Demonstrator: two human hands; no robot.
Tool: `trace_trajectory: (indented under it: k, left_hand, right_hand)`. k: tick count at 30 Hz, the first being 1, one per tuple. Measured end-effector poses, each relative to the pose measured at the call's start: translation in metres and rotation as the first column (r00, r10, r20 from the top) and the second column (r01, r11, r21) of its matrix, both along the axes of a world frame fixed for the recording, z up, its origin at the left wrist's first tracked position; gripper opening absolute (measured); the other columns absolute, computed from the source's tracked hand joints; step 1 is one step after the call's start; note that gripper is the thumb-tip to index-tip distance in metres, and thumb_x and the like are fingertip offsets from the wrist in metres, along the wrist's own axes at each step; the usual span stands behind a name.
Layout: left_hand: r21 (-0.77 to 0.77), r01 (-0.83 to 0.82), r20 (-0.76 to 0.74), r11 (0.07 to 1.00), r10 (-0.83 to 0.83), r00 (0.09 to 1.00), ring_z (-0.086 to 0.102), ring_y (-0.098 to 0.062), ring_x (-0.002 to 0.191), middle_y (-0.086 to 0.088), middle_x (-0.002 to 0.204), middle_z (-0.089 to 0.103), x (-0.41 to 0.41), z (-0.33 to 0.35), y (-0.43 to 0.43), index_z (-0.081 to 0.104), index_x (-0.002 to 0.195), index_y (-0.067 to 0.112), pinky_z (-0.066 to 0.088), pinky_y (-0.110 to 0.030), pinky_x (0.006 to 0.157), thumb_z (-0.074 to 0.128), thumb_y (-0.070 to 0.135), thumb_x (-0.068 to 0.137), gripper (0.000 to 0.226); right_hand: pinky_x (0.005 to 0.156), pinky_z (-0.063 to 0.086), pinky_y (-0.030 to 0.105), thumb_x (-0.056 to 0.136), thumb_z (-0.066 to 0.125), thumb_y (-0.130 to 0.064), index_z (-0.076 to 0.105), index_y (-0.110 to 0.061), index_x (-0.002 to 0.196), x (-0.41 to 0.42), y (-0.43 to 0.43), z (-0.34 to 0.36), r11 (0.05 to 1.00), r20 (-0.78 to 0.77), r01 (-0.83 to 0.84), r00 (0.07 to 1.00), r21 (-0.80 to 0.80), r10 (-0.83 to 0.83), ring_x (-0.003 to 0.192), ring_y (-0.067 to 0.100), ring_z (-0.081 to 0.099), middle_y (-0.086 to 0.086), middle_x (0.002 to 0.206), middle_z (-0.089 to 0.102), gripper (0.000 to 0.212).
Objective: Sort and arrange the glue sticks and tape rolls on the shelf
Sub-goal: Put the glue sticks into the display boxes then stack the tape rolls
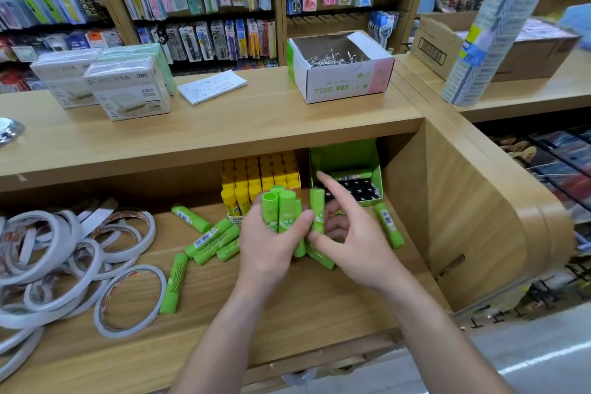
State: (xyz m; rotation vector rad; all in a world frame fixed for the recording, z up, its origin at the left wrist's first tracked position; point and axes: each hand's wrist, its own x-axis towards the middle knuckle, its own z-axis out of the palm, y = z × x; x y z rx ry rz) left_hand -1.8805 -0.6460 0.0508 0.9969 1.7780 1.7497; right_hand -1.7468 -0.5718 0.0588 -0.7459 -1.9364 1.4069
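Head view. Shelf (287, 313) sits under the bench (224, 118). Tape rolls (54, 301) heaped at 9 o'clock, too overlapped to count. Yellow glue sticks (256, 176) boxed at 12, open green box (345, 157) beside them. Left hand (268, 240): fingers curled round an upright bundle of green sticks (278, 211), at least three. Right hand (355, 243): thumb and fingers pinch a single stick (317, 211), index straight. Five loose sticks (211, 240) at 9 of the hands, one lone stick (390, 230) at 3.

Loose green glue sticks (211, 238) lie scattered mid-frame, a bunch (281, 211) stands upright at centre, and white tape rolls (128, 301) are heaped lower left.
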Motion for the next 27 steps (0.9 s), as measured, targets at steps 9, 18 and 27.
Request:
trace_trajectory:
  k: [9, 18, 27]
  left_hand:
    - [-0.152, -0.127, -0.073, 0.98, 0.117, 0.99, 0.072, -0.019, 0.084, 0.003, 0.089, 0.075, -0.026, -0.019, -0.002, 0.062, 0.102, 0.024, 0.057, -0.044, 0.085, 0.085, 0.033, 0.076, 0.036]
    - [-0.12, -0.134, -0.081, 0.984, 0.125, 0.989, 0.071, -0.014, 0.085, 0.007, 0.089, 0.074, -0.026, -0.027, -0.005, 0.062, 0.102, 0.026, 0.056, -0.038, 0.086, 0.078, 0.046, 0.071, 0.04]
    - [-0.128, -0.179, -0.161, 0.976, 0.158, 0.974, 0.061, 0.014, 0.072, 0.039, 0.077, 0.064, -0.022, -0.033, -0.001, 0.056, 0.088, 0.036, 0.041, -0.003, 0.067, 0.086, 0.018, 0.076, 0.038]
  right_hand:
    - [0.078, 0.061, 0.036, 0.091, 0.072, -0.018, 0.067, -0.032, 0.122, 0.009, 0.047, -0.005, 0.919, -0.01, 0.362, 0.931, 0.154, -0.364, 0.083, 0.009, 0.07, -0.005, 0.098, 0.071, 0.034]
    - [0.08, 0.059, 0.032, 0.091, 0.071, -0.01, 0.071, -0.007, 0.107, -0.031, 0.084, -0.015, 0.788, 0.044, 0.414, 0.874, 0.456, -0.484, 0.086, 0.013, 0.066, 0.004, 0.098, 0.066, 0.017]
    - [0.072, 0.055, 0.034, 0.092, 0.068, -0.014, 0.069, -0.007, 0.104, -0.037, 0.09, -0.03, 0.732, 0.106, 0.356, 0.858, 0.581, -0.502, 0.081, 0.022, 0.063, 0.004, 0.097, 0.055, 0.014]
